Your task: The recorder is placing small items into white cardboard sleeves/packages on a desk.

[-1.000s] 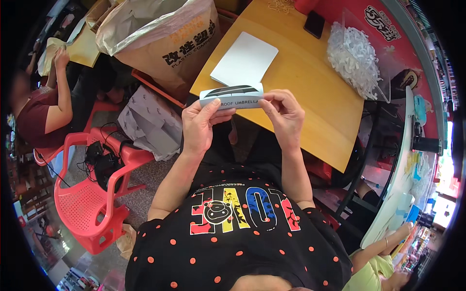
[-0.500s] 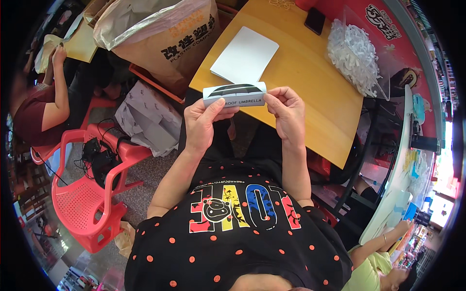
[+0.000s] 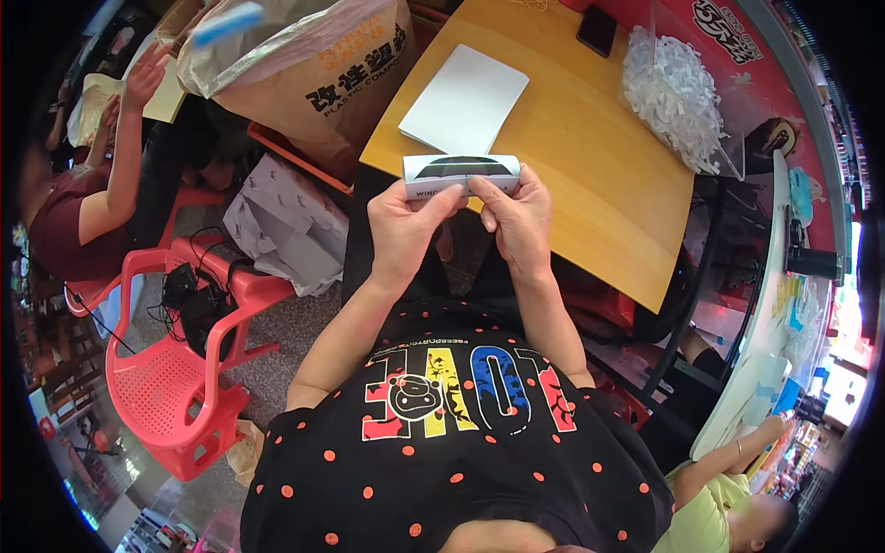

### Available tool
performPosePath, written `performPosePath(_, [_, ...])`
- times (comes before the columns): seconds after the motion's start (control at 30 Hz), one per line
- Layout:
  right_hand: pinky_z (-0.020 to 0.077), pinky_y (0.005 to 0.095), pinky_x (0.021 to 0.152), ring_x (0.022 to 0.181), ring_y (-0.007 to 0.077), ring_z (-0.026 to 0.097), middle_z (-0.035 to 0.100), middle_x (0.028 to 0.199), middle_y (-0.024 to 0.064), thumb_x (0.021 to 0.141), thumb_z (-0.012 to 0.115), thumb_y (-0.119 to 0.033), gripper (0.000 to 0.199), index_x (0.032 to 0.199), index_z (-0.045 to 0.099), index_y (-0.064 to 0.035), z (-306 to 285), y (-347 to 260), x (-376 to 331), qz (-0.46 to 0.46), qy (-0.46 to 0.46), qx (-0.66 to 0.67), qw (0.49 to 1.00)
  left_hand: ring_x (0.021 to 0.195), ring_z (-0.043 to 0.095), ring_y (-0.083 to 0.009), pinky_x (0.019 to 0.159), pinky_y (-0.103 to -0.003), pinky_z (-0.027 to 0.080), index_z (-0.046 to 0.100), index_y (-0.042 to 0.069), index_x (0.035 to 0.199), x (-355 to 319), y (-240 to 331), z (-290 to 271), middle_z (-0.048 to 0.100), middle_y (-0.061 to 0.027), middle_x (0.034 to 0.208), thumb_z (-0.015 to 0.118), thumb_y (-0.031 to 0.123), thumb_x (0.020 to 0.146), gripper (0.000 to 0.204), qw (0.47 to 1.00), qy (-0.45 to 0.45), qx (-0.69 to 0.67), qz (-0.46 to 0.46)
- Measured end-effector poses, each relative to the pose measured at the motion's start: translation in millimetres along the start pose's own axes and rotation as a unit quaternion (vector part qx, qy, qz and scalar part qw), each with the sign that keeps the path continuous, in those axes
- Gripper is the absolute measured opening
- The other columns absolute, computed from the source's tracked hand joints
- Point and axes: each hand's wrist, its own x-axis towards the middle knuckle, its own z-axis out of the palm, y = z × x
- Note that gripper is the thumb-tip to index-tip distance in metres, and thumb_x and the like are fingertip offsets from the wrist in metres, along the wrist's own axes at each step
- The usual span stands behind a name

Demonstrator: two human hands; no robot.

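A pale printed paper sleeve (image 3: 462,169), curved or rolled and carrying a dark umbrella picture, is held level in front of me at the near edge of the table. My left hand (image 3: 406,229) grips its left part, with the thumb on the front face and the fingers behind. Near the middle and right, my right hand (image 3: 519,219) is closed on the same sleeve, its thumb close to the left one. Just beyond it, a stack of white sheets (image 3: 468,97) lies on the yellow wooden table (image 3: 581,175).
A clear bin (image 3: 678,106) of white strips and a black phone (image 3: 597,30) are on the table. To the left stand a big brown sack (image 3: 323,69) and a red plastic chair (image 3: 161,396) with black cables. A co-worker's hand (image 3: 143,81) is raised near a blurred blue-white piece (image 3: 228,25).
My right hand has moved from the sleeve's right end toward its middle, and both thumbs are now close together. The sleeve shifted slightly right. The co-worker's hand rose, and a blue-white piece appeared over the sack.
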Motion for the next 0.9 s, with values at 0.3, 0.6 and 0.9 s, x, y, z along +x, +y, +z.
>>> performPosePath(0.3, [0.0399,0.0212,0.043,0.046,0.0084,0.05,0.062,0.081,0.0082,0.092,0.055,-0.009,0.015,0.1,0.057,0.0032,-12.4,7.9,2.0,0.013,-0.034,0.055,0.998,0.068,0.069,-0.0163,0.057,-0.023,0.053,0.064,-0.004,0.095,12.0,-5.8,-4.4,0.069,-0.0121,0.083,0.063,0.012,0.089,0.017,0.999,0.007,-0.016,-0.047])
performPosePath(0.6, [0.0325,0.02,0.042,0.042,0.0062,0.043,0.057,0.068,0.0012,0.093,0.055,-0.016,0.024,0.102,0.065,0.0036,-52.0,8.5,14.1,0.06,-0.076,-0.116,0.989,0.069,0.069,-0.0184,0.052,-0.02,0.051,0.063,-0.004,0.097,19.6,-1.5,-26.2,0.068,-0.0132,0.085,0.058,0.018,0.093,0.024,0.964,-0.031,-0.199,-0.171])
performPosePath(0.9, [0.0319,0.0199,0.056,0.062,0.0047,0.044,0.052,0.067,-0.0034,0.09,0.06,-0.012,0.018,0.095,0.067,0.0047,-55.0,13.9,13.1,0.014,-0.082,-0.116,0.99,0.043,0.051,-0.0058,0.039,-0.017,0.034,0.068,-0.001,0.079,20.9,-8.2,-61.0,0.06,-0.0013,0.06,0.072,0.012,0.082,0.014,0.988,-0.02,-0.038,-0.146])
